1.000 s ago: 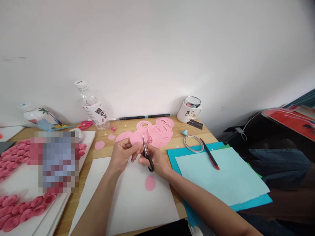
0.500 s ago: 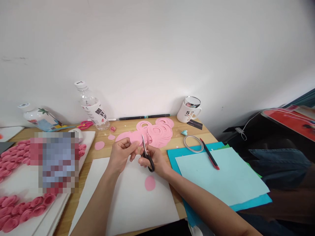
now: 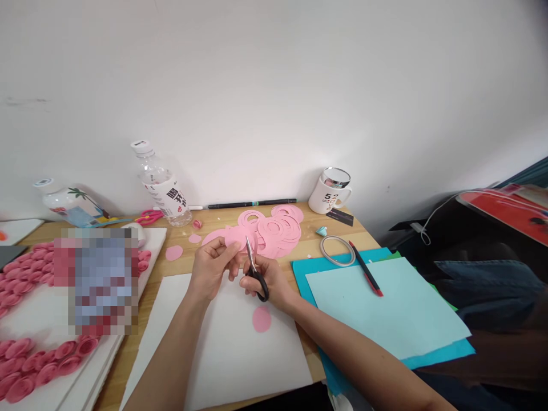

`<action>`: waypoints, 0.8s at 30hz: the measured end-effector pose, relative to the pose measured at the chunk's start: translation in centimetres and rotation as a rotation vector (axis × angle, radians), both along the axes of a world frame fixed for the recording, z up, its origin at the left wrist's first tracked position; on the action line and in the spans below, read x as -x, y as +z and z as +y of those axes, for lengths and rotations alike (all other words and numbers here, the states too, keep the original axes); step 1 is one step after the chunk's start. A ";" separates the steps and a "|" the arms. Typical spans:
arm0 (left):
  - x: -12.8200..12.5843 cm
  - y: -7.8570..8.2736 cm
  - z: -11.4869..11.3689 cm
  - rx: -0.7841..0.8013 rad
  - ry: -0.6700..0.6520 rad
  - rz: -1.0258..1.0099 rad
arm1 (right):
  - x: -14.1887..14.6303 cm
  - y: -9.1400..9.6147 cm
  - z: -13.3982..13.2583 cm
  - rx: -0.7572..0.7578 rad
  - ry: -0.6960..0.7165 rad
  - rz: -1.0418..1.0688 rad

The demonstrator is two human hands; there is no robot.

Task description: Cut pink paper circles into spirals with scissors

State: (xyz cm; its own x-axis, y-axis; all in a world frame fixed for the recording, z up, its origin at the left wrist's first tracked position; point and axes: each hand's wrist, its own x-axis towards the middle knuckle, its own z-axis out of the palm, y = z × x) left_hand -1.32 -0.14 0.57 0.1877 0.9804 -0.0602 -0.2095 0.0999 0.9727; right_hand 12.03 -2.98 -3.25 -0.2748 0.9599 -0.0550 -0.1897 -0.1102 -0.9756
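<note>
My left hand (image 3: pixel 212 267) pinches a small pink paper disc (image 3: pixel 236 237) above the white sheet (image 3: pixel 222 342). My right hand (image 3: pixel 268 279) grips black-handled scissors (image 3: pixel 256 273), blades pointing up against the disc's right edge. Both hands hover over the middle of the wooden desk. A loose pink paper circle (image 3: pixel 261 319) lies on the white sheet just below my right hand. Behind my hands is a pile of pink paper rings and discs (image 3: pixel 274 225).
Light blue paper (image 3: pixel 385 308) on teal sheets lies right, with a red-black pen (image 3: pixel 365 268) and tape ring (image 3: pixel 337 250). A mug (image 3: pixel 330 191), black marker (image 3: pixel 252 203), water bottle (image 3: pixel 161 185) and pink scissors (image 3: pixel 148 216) stand at the back. A white board with pink paper roses (image 3: pixel 25 354) lies left.
The scissors have tilted slightly and the pink disc has turned a little in my left fingers. Both hands stay in the same place.
</note>
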 end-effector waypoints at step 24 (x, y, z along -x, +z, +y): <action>-0.1 -0.4 0.0 -0.022 -0.026 0.099 | -0.5 0.0 0.4 -0.108 0.047 0.059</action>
